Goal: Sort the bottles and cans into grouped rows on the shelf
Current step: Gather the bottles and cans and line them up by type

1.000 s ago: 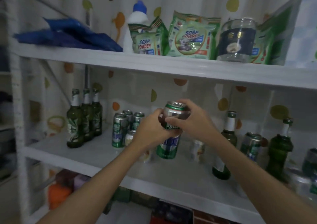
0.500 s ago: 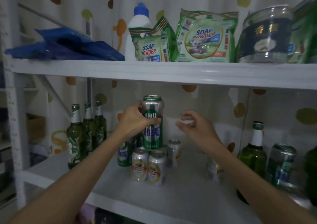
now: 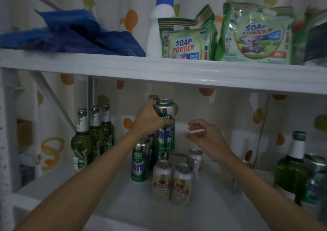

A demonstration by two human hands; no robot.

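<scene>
Two hands work at the lower shelf (image 3: pixel 127 200): your left hand (image 3: pixel 150 121) grips a tall green can (image 3: pixel 165 130) upright just above the standing green cans (image 3: pixel 140 160), and your right hand (image 3: pixel 205 135) hovers beside it, fingers loosely curled, empty.

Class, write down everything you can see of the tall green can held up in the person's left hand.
The tall green can looks metal: silver upper band, green body with blue characters, green-rimmed top. It is upright, raised above the green cans on the lower shelf. The left hand grips its upper part from the left, thumb across the front. The right hand is open beside it, not touching. Whether its base rests on a can below is unclear.
</scene>
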